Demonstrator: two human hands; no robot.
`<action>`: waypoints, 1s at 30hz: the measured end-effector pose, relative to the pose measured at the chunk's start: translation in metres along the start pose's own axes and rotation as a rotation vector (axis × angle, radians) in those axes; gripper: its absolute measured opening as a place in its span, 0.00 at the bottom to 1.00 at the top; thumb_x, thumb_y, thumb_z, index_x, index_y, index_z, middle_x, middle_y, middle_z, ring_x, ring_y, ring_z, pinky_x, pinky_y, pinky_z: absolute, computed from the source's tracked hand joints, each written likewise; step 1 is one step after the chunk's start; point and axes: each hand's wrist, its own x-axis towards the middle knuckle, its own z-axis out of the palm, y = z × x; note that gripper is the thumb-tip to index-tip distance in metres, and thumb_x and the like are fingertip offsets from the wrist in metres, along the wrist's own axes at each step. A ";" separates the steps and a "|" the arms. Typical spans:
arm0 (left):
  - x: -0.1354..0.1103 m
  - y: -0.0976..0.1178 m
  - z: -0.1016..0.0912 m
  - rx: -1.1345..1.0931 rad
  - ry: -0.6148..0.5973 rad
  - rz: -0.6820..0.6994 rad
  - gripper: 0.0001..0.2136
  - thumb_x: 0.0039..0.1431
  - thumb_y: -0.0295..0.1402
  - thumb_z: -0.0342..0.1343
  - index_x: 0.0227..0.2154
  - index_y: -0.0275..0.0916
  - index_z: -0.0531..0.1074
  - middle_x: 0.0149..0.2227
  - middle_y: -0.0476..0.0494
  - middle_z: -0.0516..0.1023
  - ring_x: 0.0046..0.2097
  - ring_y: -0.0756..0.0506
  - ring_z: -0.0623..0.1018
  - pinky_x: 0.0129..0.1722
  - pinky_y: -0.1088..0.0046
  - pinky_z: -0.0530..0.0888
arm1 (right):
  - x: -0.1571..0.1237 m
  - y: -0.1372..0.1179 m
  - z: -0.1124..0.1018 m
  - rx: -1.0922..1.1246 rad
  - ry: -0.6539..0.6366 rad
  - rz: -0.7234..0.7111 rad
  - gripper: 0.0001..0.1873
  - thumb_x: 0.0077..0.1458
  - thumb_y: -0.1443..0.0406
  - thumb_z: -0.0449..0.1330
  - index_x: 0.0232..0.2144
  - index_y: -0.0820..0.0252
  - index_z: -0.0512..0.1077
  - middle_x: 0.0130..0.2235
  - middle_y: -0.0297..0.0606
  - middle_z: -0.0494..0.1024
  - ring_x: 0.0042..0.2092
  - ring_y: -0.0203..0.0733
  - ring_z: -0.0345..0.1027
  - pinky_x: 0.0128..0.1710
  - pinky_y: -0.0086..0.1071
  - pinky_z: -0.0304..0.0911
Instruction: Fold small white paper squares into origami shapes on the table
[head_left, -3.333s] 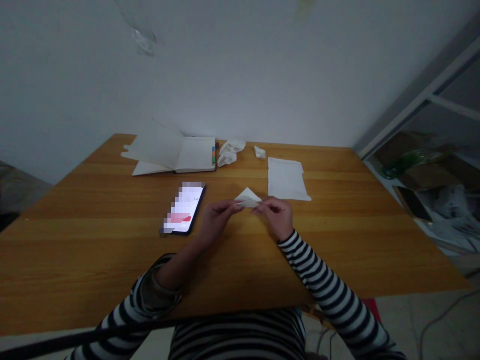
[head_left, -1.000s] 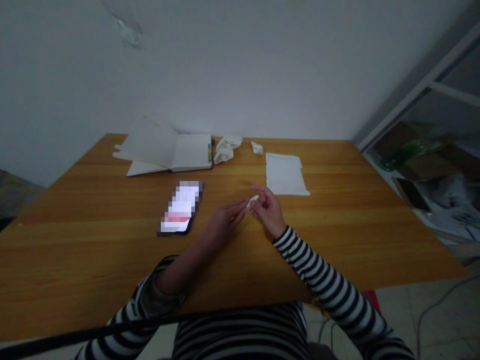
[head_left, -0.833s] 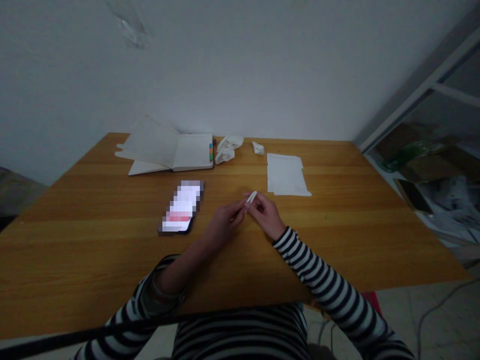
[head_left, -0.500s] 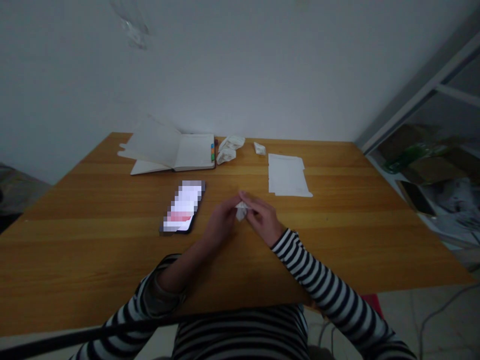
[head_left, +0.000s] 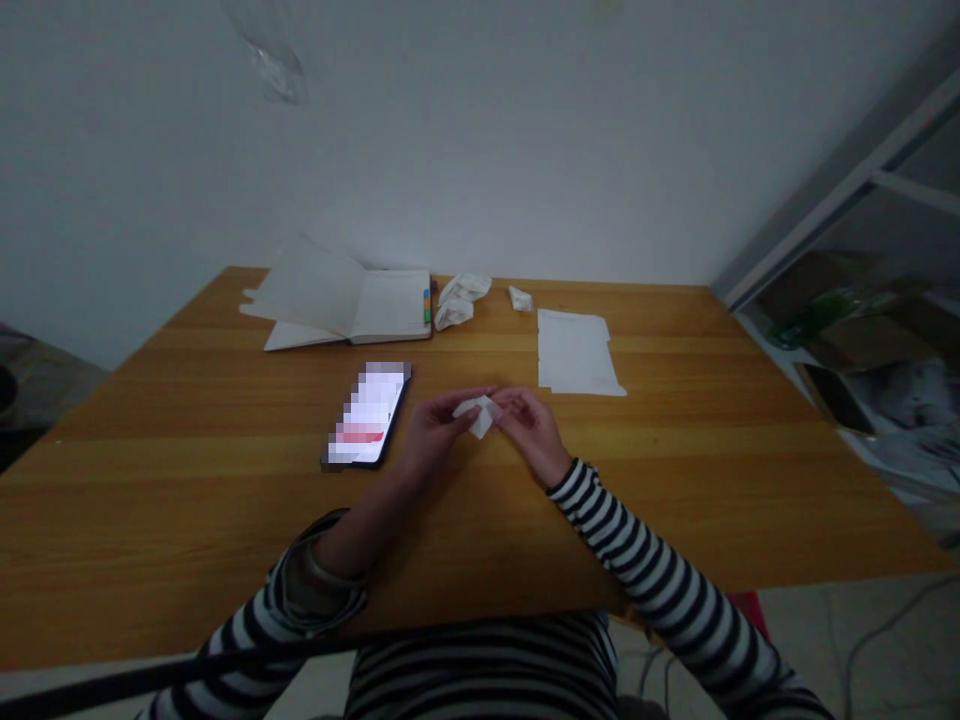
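Between my hands, above the middle of the table, is a small folded piece of white paper [head_left: 481, 416]. My left hand [head_left: 435, 430] pinches its left side between thumb and fingers. On the right side, the fingertips of my right hand [head_left: 534, 428] are closed on the paper's edge. The fingers hide part of the folds, so the exact shape cannot be made out. Left of my left hand lies a phone [head_left: 367, 415] with a lit, blurred screen.
A notebook [head_left: 390, 305] with upturned pages lies open at the back left of the wooden table [head_left: 675, 480]. Beside it are crumpled paper [head_left: 461, 300] and a small folded paper piece [head_left: 520, 298]. A torn white sheet [head_left: 577, 352] lies flat further right.
My hands have drawn slightly apart, the left one shifting left. The folded paper between them shows wider now, with its left part spread out. Things on the table stay where they were.
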 end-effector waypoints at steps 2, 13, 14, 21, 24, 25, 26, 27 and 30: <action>-0.001 -0.003 0.002 0.028 0.053 0.015 0.16 0.47 0.38 0.69 0.39 0.38 0.82 0.48 0.36 0.82 0.51 0.36 0.79 0.56 0.56 0.70 | 0.000 0.006 0.004 0.015 0.057 0.019 0.18 0.50 0.59 0.68 0.41 0.54 0.67 0.38 0.34 0.76 0.39 0.37 0.71 0.42 0.32 0.69; -0.007 0.005 0.014 0.049 0.111 0.109 0.12 0.54 0.38 0.65 0.41 0.42 0.81 0.49 0.41 0.82 0.52 0.41 0.79 0.56 0.62 0.71 | -0.003 0.002 0.004 0.142 -0.270 0.390 0.22 0.53 0.45 0.61 0.32 0.59 0.70 0.24 0.32 0.77 0.25 0.37 0.75 0.26 0.29 0.71; -0.007 0.005 0.014 0.057 0.113 0.110 0.12 0.54 0.38 0.65 0.40 0.40 0.81 0.48 0.40 0.82 0.51 0.41 0.79 0.54 0.63 0.72 | -0.004 0.000 0.004 0.134 -0.260 0.380 0.23 0.53 0.45 0.62 0.31 0.60 0.70 0.22 0.31 0.77 0.24 0.36 0.74 0.24 0.28 0.69; -0.001 -0.001 0.008 -0.165 0.053 -0.020 0.16 0.53 0.41 0.65 0.42 0.37 0.75 0.38 0.39 0.84 0.36 0.44 0.81 0.36 0.70 0.76 | -0.007 0.001 0.006 0.076 -0.161 0.297 0.22 0.52 0.47 0.63 0.25 0.61 0.71 0.18 0.31 0.75 0.18 0.31 0.66 0.19 0.24 0.63; 0.000 0.000 0.006 -0.178 0.051 -0.053 0.31 0.52 0.40 0.66 0.58 0.40 0.65 0.34 0.43 0.83 0.31 0.46 0.79 0.34 0.70 0.75 | -0.006 0.006 0.009 0.113 -0.139 0.327 0.21 0.50 0.48 0.65 0.28 0.62 0.72 0.23 0.33 0.77 0.21 0.32 0.68 0.21 0.25 0.65; 0.000 0.001 0.005 -0.166 0.048 -0.060 0.35 0.51 0.40 0.67 0.61 0.40 0.62 0.32 0.45 0.83 0.29 0.47 0.79 0.33 0.70 0.74 | -0.006 0.007 0.009 0.136 -0.121 0.327 0.20 0.50 0.49 0.66 0.31 0.61 0.73 0.26 0.34 0.78 0.23 0.32 0.69 0.22 0.25 0.66; 0.001 0.001 0.004 -0.151 0.046 -0.066 0.37 0.50 0.40 0.67 0.62 0.39 0.61 0.30 0.46 0.82 0.28 0.47 0.78 0.32 0.71 0.73 | -0.006 0.007 0.010 0.157 -0.093 0.314 0.20 0.49 0.50 0.67 0.34 0.60 0.73 0.29 0.34 0.79 0.24 0.32 0.70 0.23 0.25 0.67; 0.001 0.000 0.003 -0.139 0.051 -0.069 0.37 0.49 0.40 0.68 0.61 0.37 0.63 0.29 0.46 0.82 0.28 0.48 0.77 0.32 0.72 0.72 | -0.006 0.007 0.010 0.172 -0.057 0.289 0.20 0.48 0.51 0.67 0.37 0.59 0.72 0.32 0.34 0.79 0.26 0.33 0.70 0.24 0.26 0.68; 0.003 -0.003 -0.002 -0.139 0.107 -0.089 0.36 0.46 0.41 0.70 0.58 0.33 0.67 0.29 0.44 0.81 0.29 0.47 0.77 0.33 0.72 0.72 | -0.007 0.002 0.006 0.150 -0.006 0.175 0.23 0.52 0.55 0.66 0.49 0.51 0.67 0.44 0.36 0.78 0.30 0.34 0.71 0.27 0.28 0.71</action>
